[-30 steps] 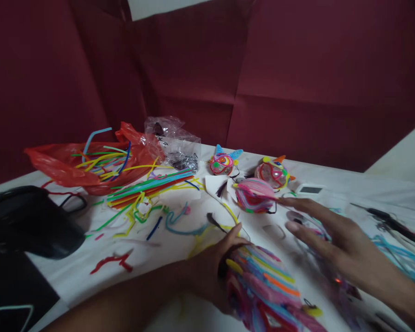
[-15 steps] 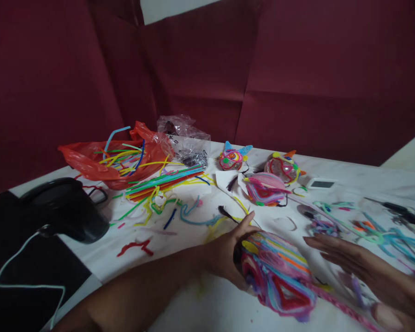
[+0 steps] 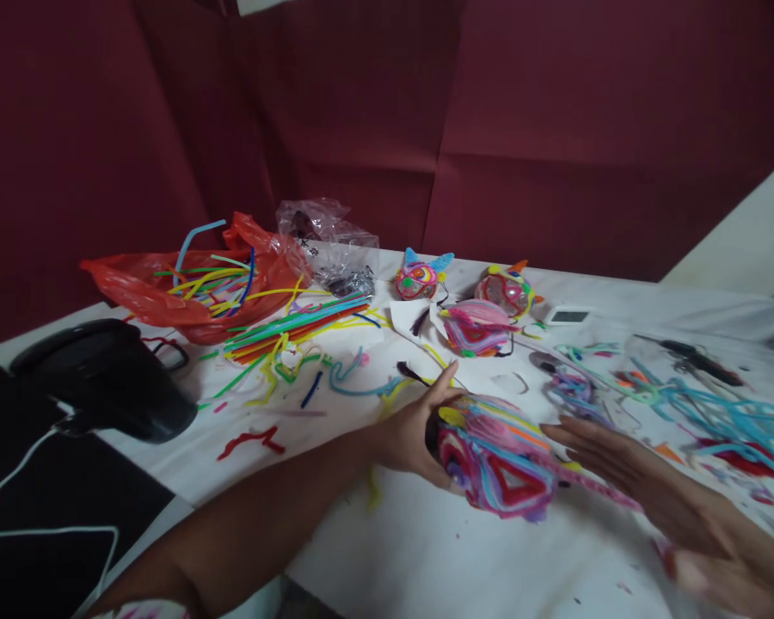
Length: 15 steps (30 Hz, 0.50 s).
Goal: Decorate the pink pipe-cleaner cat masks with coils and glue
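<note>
1. The left hand (image 3: 416, 434) grips a multicoloured pipe-cleaner ornament (image 3: 506, 473) by its dark end, thumb along the upper edge and the other fingers curled beneath, partly hidden
2. The ornament is at the front of the white table (image 3: 387, 559), between the two hands, its striped, looped side facing the wearer; whether it touches the tabletop, I cannot tell
3. The right hand (image 3: 677, 516) is open, its long fingers straight and close together, the thumb side low and blurred; the fingertips are just beside the ornament and its pink braided strip (image 3: 610, 494), contact unclear
4. Behind the held piece lies a pink-topped ornament (image 3: 477, 329), with a blue-horned ornament (image 3: 418, 282) and an orange-tipped ornament (image 3: 506, 292) farther back
5. To the left, a red plastic bag (image 3: 125, 279) holds loose pipe cleaners; a bundle of straight pipe cleaners (image 3: 297, 333) lies before it, and a bent red pipe cleaner (image 3: 251, 444) nearer the left forearm
6. Beyond the right hand are tangled light-blue strands (image 3: 735, 413), a black-handled tool (image 3: 703, 357) and a small white device with a grey screen (image 3: 569, 317)
</note>
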Each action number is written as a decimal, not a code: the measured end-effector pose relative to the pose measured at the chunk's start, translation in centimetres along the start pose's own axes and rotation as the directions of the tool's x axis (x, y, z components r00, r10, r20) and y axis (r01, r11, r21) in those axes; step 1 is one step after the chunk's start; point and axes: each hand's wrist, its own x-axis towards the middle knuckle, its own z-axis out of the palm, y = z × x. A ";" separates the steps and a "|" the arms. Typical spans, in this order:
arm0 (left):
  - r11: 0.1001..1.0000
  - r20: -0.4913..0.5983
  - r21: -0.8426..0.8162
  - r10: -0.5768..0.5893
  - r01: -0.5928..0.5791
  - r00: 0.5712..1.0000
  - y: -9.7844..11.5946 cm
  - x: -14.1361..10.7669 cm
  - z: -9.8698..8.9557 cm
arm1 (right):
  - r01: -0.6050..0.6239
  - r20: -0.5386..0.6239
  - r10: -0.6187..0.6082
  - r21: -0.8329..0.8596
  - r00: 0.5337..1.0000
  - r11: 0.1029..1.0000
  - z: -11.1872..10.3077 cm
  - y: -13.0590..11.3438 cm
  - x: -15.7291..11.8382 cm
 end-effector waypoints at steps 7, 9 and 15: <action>1.000 -0.017 0.001 -0.016 0.016 1.000 0.4 0.1 0.3 | -0.054 0.058 0.062 -0.134 0.996 0.990 1.0 -2.0 0.8; 1.000 -0.049 0.003 -0.031 0.031 0.998 0.5 0.2 0.4 | 0.002 0.015 0.000 -0.127 1.000 0.992 1.8 -2.4 1.2; 0.999 -0.087 -0.004 -0.036 0.036 0.996 0.8 0.1 0.5 | 0.075 -0.077 -0.076 -0.015 0.994 0.997 4.4 -2.1 2.1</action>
